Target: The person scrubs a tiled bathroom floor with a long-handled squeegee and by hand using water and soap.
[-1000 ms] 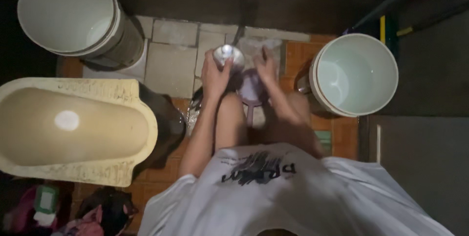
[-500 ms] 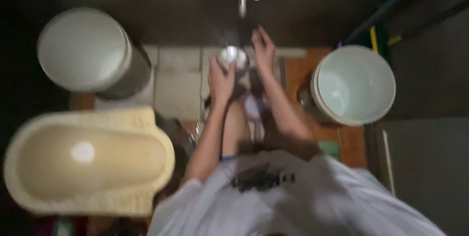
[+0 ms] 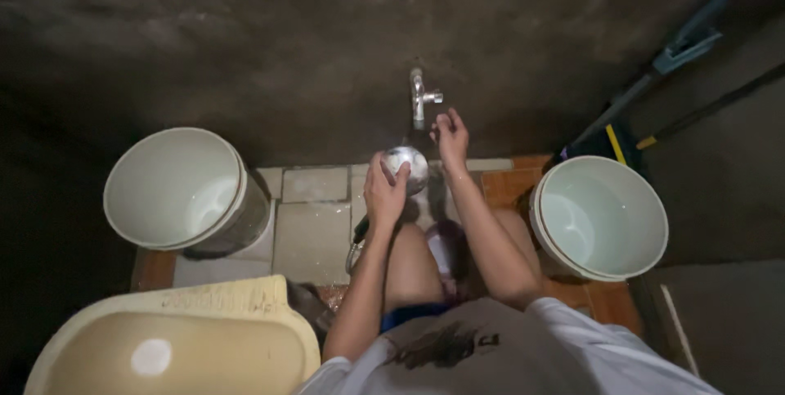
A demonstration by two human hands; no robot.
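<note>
- Looking down from the head camera, the view took in the person's white shirt [image 3: 523,354] at 6 o'clock, with both bare forearms reaching away toward 12 o'clock.
- At 7 o'clock lay a pale yellow squat pan [image 3: 176,342], its rim cut off by the lower edge.
- Near centre, the left hand [image 3: 384,192] was curled around a small round metal bowl [image 3: 407,164], grasping it from the near side and holding it just below the tap's spout.
- At 1 o'clock of the bowl, the right hand [image 3: 450,137] hovered beside the tap with fingers loosely bent and spread, grasping nothing; whether a fingertip touched the tap could not be told.
- At 9 o'clock stood a white bucket [image 3: 176,188] on pale floor tiles [image 3: 311,231]; at 3 o'clock, well apart from it, stood a second white bucket [image 3: 601,217].
- Farthest, at 12 o'clock, a metal tap [image 3: 419,98] projected from the dark concrete wall [image 3: 286,43].
- At 2 o'clock, long tool handles [image 3: 679,43] leaned against the wall.
</note>
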